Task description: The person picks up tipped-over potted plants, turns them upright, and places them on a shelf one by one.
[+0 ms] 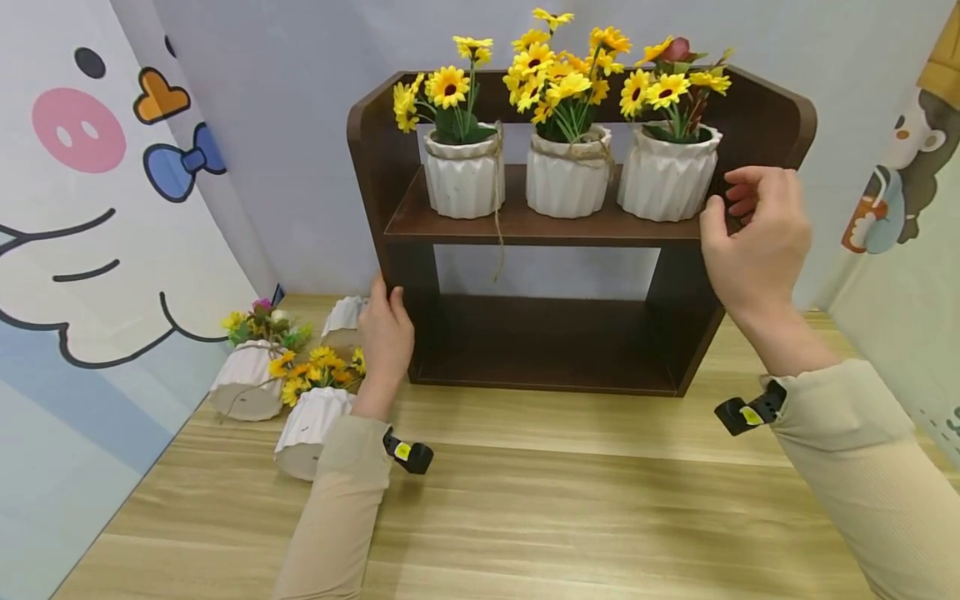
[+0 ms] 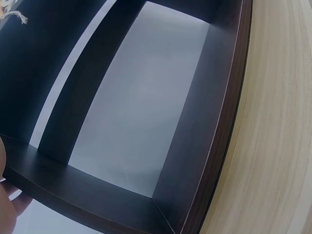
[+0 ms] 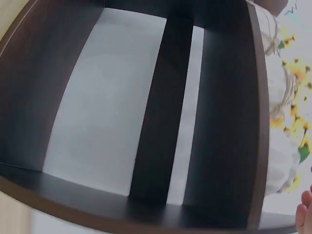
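Observation:
A dark brown two-tier shelf [image 1: 555,242] stands on the wooden table. My left hand [image 1: 386,342] is at its left side panel, fingers against the panel. In the left wrist view, part of that hand [image 2: 7,209] shows at the panel's front edge. My right hand [image 1: 761,233], fingers loosely bent and holding nothing, is at the right side panel, just right of a white pot with yellow flowers and a dark red bud [image 1: 667,179]. A middle white pot [image 1: 567,179] and a left white pot [image 1: 463,179], both with yellow flowers, stand upright on the upper tier.
Left of the shelf lie three more white pots: a front pot with orange-yellow flowers [image 1: 311,433], a pot with mixed flowers [image 1: 247,383], and one partly hidden pot [image 1: 345,321] behind my left hand. A twine end [image 1: 498,250] hangs over the upper tier's edge. Walls stand around the table.

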`<state>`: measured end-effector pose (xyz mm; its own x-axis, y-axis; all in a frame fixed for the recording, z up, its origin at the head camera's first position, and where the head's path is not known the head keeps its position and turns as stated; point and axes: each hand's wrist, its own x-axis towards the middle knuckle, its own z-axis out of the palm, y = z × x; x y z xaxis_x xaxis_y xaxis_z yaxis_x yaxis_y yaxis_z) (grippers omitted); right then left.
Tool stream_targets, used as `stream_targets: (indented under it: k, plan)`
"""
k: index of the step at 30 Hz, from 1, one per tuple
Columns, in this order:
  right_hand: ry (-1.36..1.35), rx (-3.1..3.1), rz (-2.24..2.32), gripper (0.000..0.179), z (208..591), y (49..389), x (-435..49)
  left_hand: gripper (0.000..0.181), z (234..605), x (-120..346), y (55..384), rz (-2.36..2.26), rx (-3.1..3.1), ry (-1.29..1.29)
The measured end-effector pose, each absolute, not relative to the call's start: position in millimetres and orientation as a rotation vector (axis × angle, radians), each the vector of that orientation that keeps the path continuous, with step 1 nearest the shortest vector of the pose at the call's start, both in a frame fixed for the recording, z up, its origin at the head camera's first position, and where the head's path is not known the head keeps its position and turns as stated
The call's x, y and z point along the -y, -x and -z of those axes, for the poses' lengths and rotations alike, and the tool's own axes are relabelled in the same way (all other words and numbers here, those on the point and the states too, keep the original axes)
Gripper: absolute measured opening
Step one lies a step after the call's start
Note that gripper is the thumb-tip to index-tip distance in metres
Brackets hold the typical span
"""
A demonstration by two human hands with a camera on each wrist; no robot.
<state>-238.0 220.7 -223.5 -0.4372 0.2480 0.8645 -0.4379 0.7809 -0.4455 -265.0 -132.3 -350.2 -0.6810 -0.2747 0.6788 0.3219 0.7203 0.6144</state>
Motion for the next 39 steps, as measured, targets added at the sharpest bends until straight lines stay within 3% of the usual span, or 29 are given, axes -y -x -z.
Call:
stream_targets:
  k: [2,8,12,28,39]
  plan:
    - [-0.131,1.818,-0.826,0.024,229.5,237.3,-228.8,0.032,349.5,132.6,265.1,0.948,2.122,0.036]
    - [-0.170,1.801,-0.906,0.052,254.1,235.3,-249.8,0.029,346.3,132.6,262.6,0.941,2.146,0.025]
    - [-0.156,1.886,-0.892,0.059,268.6,235.8,-256.5,0.030,341.6,132.2,257.7,0.998,2.168,0.013]
    - [-0.074,1.952,-0.887,0.034,280.2,244.2,-266.6,0.039,330.9,144.8,238.7,1.120,2.381,0.036]
    - [-0.067,1.946,-0.918,0.026,292.4,247.1,-267.2,0.032,334.1,157.8,209.4,0.743,2.521,-0.128]
